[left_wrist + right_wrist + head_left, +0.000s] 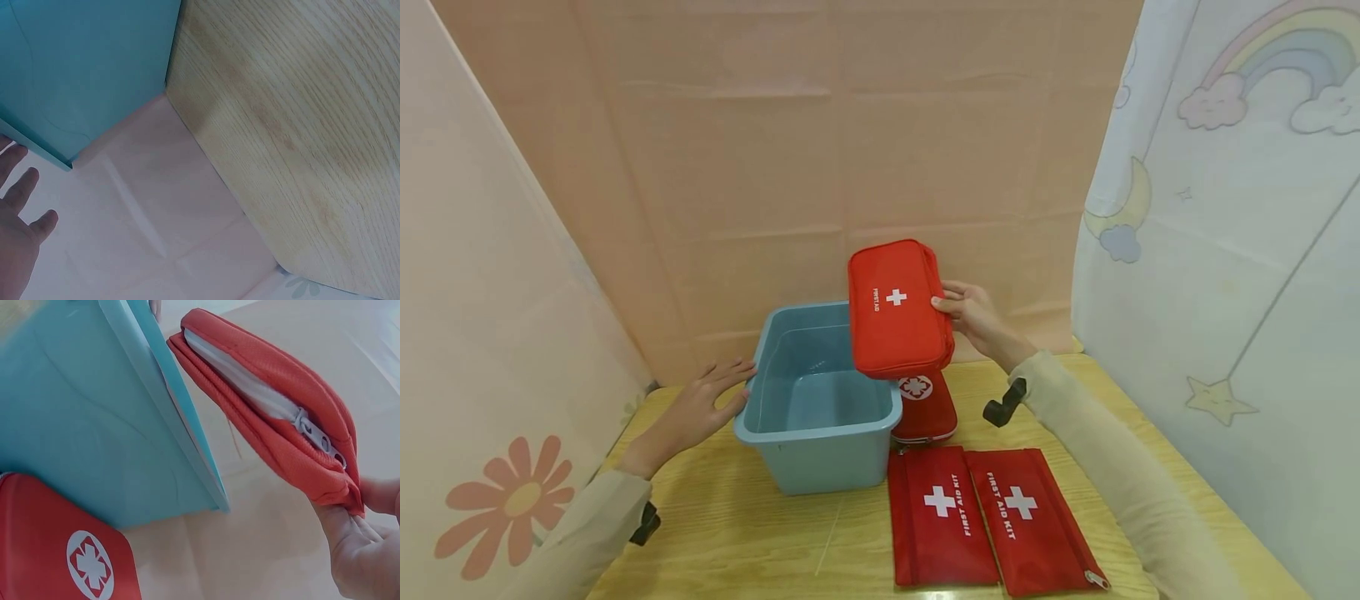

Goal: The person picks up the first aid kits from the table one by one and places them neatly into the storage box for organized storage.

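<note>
Red first-aid bag held up beside a blue tub

The right hand (976,318) pinches the red first-aid bag (901,329) by its edge, fingers and thumb clamped on it. The bag is in the air, tilted, at the right side of the blue tub (820,432); its zip puller (317,437) shows in the right wrist view. The left hand (692,410) has its fingers stretched and slightly apart at the tub's left rim. On the table (737,533), a red case (934,421) lies just beside the tub, near two flat red pouches (943,550) lying side by side.
</note>
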Action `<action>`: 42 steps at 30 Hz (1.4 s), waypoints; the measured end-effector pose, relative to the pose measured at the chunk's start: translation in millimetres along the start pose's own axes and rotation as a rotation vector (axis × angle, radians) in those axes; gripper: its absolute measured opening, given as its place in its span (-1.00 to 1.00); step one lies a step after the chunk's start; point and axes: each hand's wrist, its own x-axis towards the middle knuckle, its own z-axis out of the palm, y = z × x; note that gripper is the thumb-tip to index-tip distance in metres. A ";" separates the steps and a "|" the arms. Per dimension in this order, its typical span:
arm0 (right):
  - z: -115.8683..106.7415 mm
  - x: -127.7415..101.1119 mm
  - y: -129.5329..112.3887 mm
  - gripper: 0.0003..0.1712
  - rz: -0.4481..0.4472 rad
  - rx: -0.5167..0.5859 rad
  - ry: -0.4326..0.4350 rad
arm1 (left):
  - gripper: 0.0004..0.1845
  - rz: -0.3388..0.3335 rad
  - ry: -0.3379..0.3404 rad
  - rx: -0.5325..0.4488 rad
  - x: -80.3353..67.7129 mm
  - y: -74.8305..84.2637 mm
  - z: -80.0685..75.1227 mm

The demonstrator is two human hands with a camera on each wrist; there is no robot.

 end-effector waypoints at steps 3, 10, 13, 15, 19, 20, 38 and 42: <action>4.1 1.0 1.8 -0.37 0.006 0.010 0.001 | -0.51 -0.001 -0.004 0.007 0.0 -0.3 0.1; 14.5 4.5 4.5 -0.39 0.010 0.039 0.017 | -0.51 0.001 -0.002 0.011 0.3 -1.3 1.3; 20.2 5.0 5.0 -0.40 0.004 0.054 0.013 | -0.51 -0.001 0.000 0.011 0.3 -0.6 1.2; 24.1 5.0 5.7 -0.40 0.000 0.056 0.011 | -0.51 0.000 0.000 0.010 0.4 -0.1 1.1; 31.2 5.9 7.8 -0.41 -0.005 0.057 0.003 | -0.51 -0.005 0.002 0.008 0.6 1.0 0.9; 32.7 6.2 8.3 -0.41 -0.006 0.057 0.001 | -0.51 -0.007 0.000 0.008 0.7 1.2 0.9; 57.0 3.2 11.4 -0.40 0.013 0.068 -0.022 | -0.51 -0.010 -0.006 0.002 0.9 1.0 0.6; 61.1 3.3 15.3 -0.40 0.025 0.061 -0.028 | -0.51 -0.013 -0.006 -0.002 0.7 2.1 0.8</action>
